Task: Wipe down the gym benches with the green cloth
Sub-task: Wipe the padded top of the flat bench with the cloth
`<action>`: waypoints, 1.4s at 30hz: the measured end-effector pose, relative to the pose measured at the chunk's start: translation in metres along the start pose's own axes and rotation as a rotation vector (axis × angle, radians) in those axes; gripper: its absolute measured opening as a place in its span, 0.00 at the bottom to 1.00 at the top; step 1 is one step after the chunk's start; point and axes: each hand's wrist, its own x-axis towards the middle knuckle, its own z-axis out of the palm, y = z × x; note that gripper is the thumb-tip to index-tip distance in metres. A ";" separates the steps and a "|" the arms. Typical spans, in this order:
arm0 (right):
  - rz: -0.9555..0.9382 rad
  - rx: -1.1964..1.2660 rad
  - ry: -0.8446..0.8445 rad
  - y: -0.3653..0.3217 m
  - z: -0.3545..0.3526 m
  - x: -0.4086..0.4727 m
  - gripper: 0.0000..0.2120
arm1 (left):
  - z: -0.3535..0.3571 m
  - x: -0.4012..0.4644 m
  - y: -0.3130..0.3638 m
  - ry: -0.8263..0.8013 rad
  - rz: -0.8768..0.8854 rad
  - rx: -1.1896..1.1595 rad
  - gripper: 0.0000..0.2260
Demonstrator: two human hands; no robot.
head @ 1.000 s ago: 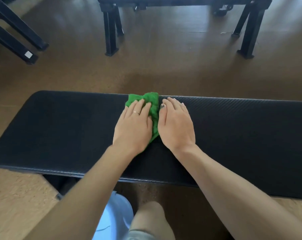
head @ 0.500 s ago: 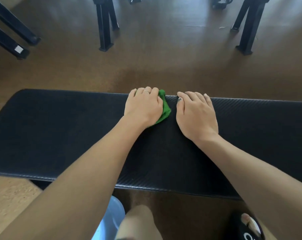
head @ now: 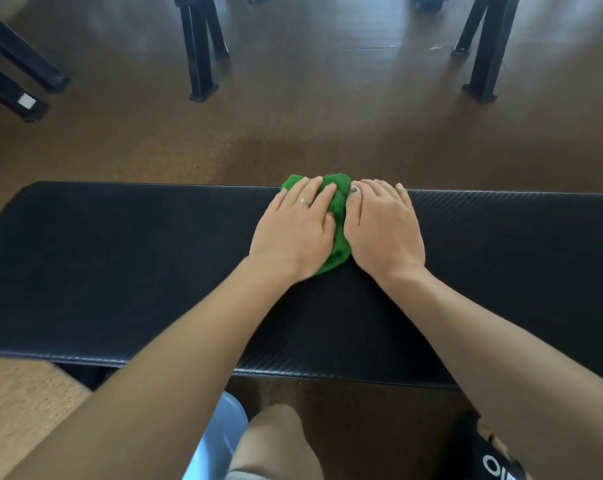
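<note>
Your left hand (head: 294,233) lies flat with straight fingers pressing the green cloth (head: 338,216), a ring on one finger. Your right hand (head: 383,230) rests flat beside it, fingers relaxed, its thumb edge touching the cloth. The crumpled, fuzzy cloth sits at the far edge of the black, finely textured padded table (head: 120,265). Most of the cloth is hidden under your left palm.

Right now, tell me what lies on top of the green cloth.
The left hand presses flat on the cloth; the right hand rests at its right edge. Only a green strip shows between them; the rest is covered.
</note>
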 end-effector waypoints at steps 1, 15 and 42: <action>0.001 0.012 0.002 0.000 0.000 -0.001 0.27 | 0.000 0.014 0.001 0.009 -0.014 -0.011 0.23; -0.004 0.010 -0.002 0.000 -0.002 -0.005 0.24 | 0.005 -0.082 0.007 0.057 0.054 0.015 0.26; -0.021 -0.155 -0.172 0.002 -0.049 -0.138 0.28 | 0.022 -0.168 0.014 0.229 -0.003 -0.006 0.24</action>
